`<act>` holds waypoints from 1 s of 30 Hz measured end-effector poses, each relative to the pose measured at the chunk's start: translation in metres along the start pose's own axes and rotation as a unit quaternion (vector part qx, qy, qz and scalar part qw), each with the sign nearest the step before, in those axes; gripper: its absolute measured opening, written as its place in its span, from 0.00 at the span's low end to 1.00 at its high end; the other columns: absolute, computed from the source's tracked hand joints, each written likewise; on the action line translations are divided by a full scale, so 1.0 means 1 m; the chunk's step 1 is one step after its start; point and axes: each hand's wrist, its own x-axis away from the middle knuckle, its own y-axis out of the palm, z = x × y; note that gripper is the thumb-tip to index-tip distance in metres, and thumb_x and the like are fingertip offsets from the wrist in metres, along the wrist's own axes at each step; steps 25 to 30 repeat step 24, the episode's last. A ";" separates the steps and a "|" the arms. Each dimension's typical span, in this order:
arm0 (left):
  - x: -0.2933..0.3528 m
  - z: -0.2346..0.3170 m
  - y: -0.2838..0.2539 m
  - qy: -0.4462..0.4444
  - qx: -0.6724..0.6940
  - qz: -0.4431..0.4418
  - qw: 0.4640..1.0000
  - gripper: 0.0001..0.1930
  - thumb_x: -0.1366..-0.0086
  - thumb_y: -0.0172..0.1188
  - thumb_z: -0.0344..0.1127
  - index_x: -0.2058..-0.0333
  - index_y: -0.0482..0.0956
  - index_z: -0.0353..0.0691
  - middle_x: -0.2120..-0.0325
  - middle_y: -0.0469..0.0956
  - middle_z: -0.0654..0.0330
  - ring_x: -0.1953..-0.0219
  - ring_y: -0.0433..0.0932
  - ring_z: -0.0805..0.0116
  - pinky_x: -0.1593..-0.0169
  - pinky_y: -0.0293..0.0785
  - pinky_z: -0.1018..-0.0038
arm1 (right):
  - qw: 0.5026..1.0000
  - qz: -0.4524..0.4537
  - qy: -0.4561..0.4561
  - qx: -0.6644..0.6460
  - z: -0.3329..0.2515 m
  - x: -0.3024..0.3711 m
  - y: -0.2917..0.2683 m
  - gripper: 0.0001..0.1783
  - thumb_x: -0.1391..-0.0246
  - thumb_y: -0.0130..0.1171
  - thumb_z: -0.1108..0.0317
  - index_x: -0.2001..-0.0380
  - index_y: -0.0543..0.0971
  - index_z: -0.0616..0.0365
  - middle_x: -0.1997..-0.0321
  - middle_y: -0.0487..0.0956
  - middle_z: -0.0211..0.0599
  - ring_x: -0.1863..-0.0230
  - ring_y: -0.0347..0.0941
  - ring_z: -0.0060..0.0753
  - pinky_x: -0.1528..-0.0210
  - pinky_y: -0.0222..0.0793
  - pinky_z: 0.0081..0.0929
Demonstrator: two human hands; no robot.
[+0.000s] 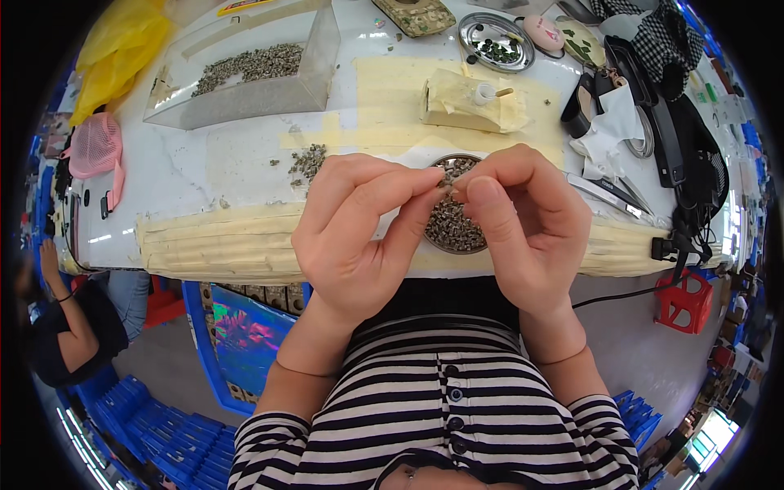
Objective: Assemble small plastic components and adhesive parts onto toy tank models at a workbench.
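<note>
My left hand (355,233) and my right hand (535,229) meet fingertip to fingertip above a round dish (454,251) at the table's front. Thumb and forefinger of the left hand pinch a small greyish metal part (445,183). The right thumb and forefinger are closed right beside it; whatever they grip is too small to name. Many small metal parts (451,227) like short tubes fill the dish below, partly hidden by my hands. A loose pile of the same parts (308,161) lies on the table beyond my left hand.
A clear box (237,106) holding more small parts stands at the far left. Behind my hands is a tape-covered block (461,102) with a small white cup. At the right lie tweezers (604,194) and black straps; a steel plate (464,33) holds dark green bits. Someone sits at the left.
</note>
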 end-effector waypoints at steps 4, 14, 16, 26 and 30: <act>-0.001 0.001 0.000 -0.021 0.016 0.005 1.000 0.13 0.52 0.70 0.19 0.65 0.84 0.36 0.72 0.79 0.60 0.71 0.76 0.65 0.67 0.72 0.74 | 0.977 -0.037 -0.170 0.127 -0.004 -0.005 -0.006 0.07 0.51 0.66 0.78 0.66 0.83 0.63 0.71 0.79 0.35 0.75 0.74 0.24 0.73 0.70 0.18; -0.001 0.001 -0.004 -0.014 0.045 -0.008 0.999 0.14 0.51 0.71 0.20 0.63 0.85 0.36 0.71 0.79 0.60 0.70 0.75 0.67 0.68 0.71 0.75 | 0.998 -0.035 -0.031 0.030 0.003 0.000 0.002 0.07 0.50 0.67 0.77 0.66 0.83 0.64 0.69 0.79 0.35 0.73 0.75 0.21 0.72 0.71 0.17; -0.001 0.000 -0.005 -0.008 0.045 -0.007 0.999 0.14 0.51 0.71 0.20 0.63 0.85 0.37 0.71 0.79 0.60 0.70 0.75 0.67 0.68 0.70 0.75 | 0.998 -0.033 -0.032 0.031 0.002 -0.001 0.002 0.06 0.50 0.67 0.77 0.67 0.83 0.64 0.69 0.79 0.35 0.74 0.74 0.21 0.72 0.71 0.17; -0.001 0.000 -0.004 -0.017 0.028 -0.004 0.999 0.15 0.51 0.71 0.20 0.62 0.85 0.39 0.71 0.79 0.60 0.69 0.75 0.66 0.66 0.71 0.73 | 0.960 -0.016 -0.191 0.203 -0.003 0.005 -0.001 0.12 0.54 0.71 0.74 0.63 0.85 0.56 0.69 0.79 0.31 0.71 0.75 0.29 0.72 0.71 0.17; -0.001 0.000 -0.004 -0.017 0.028 -0.004 0.999 0.15 0.51 0.71 0.20 0.62 0.85 0.39 0.71 0.79 0.60 0.69 0.75 0.66 0.66 0.71 0.73 | 0.960 -0.016 -0.191 0.203 -0.003 0.005 -0.001 0.12 0.54 0.71 0.74 0.63 0.85 0.56 0.69 0.79 0.31 0.71 0.75 0.29 0.72 0.71 0.17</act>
